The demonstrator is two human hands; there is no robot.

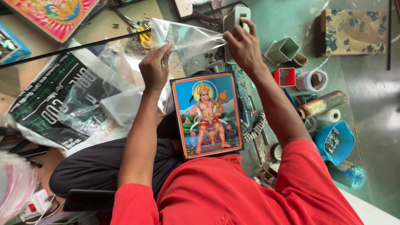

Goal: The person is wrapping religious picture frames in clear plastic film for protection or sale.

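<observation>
A clear plastic bag (187, 38) is stretched between my two hands above my lap. My left hand (155, 68) pinches its left edge, and my right hand (243, 46) grips its right end. Just below the hands, a small framed picture (207, 114) of a colourful painted figure with a dark border rests upright against my knees. It touches neither hand. I wear a red shirt and black trousers.
A heap of clear bags (104, 100) lies on a black printed bag at left. Yellow-handled scissors (143, 37), a green square cup (283, 50), a red box (285, 77), a tape roll (312, 80), a gold roll (323, 104) and a blue tub (333, 141) stand around. Another bright picture (54, 16) lies top left.
</observation>
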